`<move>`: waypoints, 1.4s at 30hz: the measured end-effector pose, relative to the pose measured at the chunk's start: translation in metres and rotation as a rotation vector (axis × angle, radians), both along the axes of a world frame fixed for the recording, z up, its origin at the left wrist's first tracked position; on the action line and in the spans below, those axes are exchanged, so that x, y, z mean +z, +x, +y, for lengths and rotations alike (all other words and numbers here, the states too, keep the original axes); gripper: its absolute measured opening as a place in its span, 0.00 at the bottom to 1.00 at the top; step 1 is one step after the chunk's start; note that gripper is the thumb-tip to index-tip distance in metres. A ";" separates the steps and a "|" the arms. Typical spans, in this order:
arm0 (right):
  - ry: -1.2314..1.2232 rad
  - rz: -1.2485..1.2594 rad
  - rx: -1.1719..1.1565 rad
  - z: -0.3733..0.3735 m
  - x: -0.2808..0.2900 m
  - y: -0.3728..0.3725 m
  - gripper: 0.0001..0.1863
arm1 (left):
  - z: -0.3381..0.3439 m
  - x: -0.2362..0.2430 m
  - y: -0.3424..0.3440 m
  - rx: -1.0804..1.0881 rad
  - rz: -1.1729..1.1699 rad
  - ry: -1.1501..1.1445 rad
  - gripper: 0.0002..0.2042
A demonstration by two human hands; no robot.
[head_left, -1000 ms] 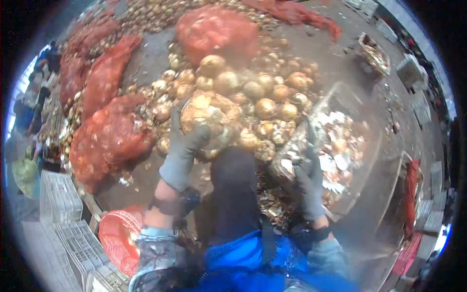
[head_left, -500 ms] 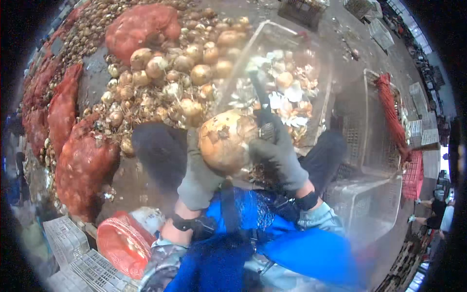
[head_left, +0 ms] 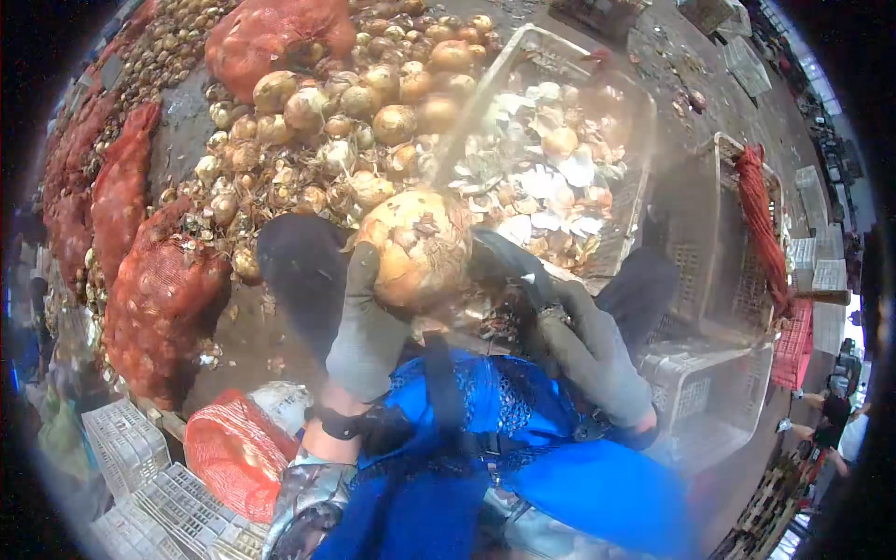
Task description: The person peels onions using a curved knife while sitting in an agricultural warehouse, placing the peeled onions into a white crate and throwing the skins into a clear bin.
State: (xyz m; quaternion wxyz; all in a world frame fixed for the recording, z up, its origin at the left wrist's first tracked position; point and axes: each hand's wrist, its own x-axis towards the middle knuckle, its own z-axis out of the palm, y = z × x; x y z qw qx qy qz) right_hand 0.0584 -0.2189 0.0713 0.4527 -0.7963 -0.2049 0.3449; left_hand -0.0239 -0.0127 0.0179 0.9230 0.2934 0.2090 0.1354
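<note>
Onion (head_left: 417, 247), large and brown with torn dry skin, sits over the person's lap, gripped from its left side by the gloved left hand (head_left: 369, 322). Half a second ago both gloves were close against it and the knife (head_left: 509, 259) pointed up toward the peelings; now the gloved right hand (head_left: 593, 345) has drawn off to the lower right, apart from the left, closed round the knife, whose dark blade is angled back toward the onion; whether it touches I cannot tell. The onion has shifted slightly up and left. Beyond it spreads the onion pile (head_left: 394, 124), and ahead to the right stands a plastic crate (head_left: 487, 86) of white and tan peelings (head_left: 579, 168), its near end partly hidden by the right knee (head_left: 644, 289). The left knee (head_left: 303, 271) blocks part of the floor before a full red mesh sack (head_left: 168, 308); red netting (head_left: 761, 219) drapes another crate at far right
</note>
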 end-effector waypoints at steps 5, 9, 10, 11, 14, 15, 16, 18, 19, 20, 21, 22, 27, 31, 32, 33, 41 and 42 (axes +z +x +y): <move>0.012 -0.193 0.094 0.003 0.014 0.005 0.17 | 0.004 0.004 -0.003 -0.014 0.023 0.053 0.34; -0.021 -0.272 0.177 0.004 0.022 0.009 0.17 | 0.007 0.003 -0.005 0.005 0.011 0.048 0.33; -0.024 -0.272 0.174 0.004 0.021 0.009 0.17 | 0.007 0.004 -0.005 0.002 0.010 0.045 0.33; -0.021 -0.293 0.191 0.003 0.021 0.009 0.17 | 0.007 0.008 -0.005 -0.018 -0.007 0.055 0.33; 0.003 -0.387 0.292 0.002 0.018 0.013 0.18 | 0.008 0.013 -0.006 -0.043 0.004 0.074 0.32; 0.023 -0.460 0.378 0.002 0.017 0.013 0.18 | 0.009 0.014 -0.006 -0.048 0.032 0.082 0.32; 0.022 -0.461 0.377 0.003 0.014 0.012 0.18 | 0.010 0.015 -0.005 -0.049 0.031 0.082 0.32; 0.016 -0.398 0.291 0.007 0.007 0.007 0.20 | 0.012 0.016 -0.002 -0.054 0.016 0.035 0.30; 0.024 -0.400 0.287 0.009 0.006 0.007 0.20 | 0.012 0.015 0.000 -0.056 0.016 0.044 0.30; 0.020 -0.358 0.260 0.012 0.005 0.006 0.20 | 0.011 0.014 0.001 -0.033 0.034 0.075 0.30; 0.017 -0.315 0.232 0.014 0.004 0.007 0.20 | 0.012 0.013 0.002 -0.009 0.053 0.105 0.29; 0.021 -0.315 0.228 0.014 0.000 0.008 0.20 | 0.014 0.014 0.004 -0.012 0.053 0.110 0.29; 0.069 -0.614 0.409 0.005 -0.021 0.019 0.21 | 0.039 0.020 0.014 -0.273 0.086 -0.041 0.27; 0.095 -0.132 0.409 0.018 -0.005 0.021 0.23 | 0.024 0.019 0.017 -0.250 0.042 0.170 0.28; 0.186 -0.034 0.299 0.028 -0.007 0.017 0.23 | 0.018 0.014 0.015 -0.183 0.016 0.066 0.29; 0.276 0.067 0.190 0.037 -0.008 0.014 0.23 | -0.004 0.009 0.019 0.117 0.109 0.231 0.32; 0.093 0.111 0.195 0.025 -0.004 0.032 0.18 | 0.023 -0.008 0.011 -0.266 -0.028 0.364 0.32; 0.098 0.114 0.198 0.016 -0.016 0.035 0.18 | 0.024 -0.023 0.009 -0.204 0.110 0.331 0.31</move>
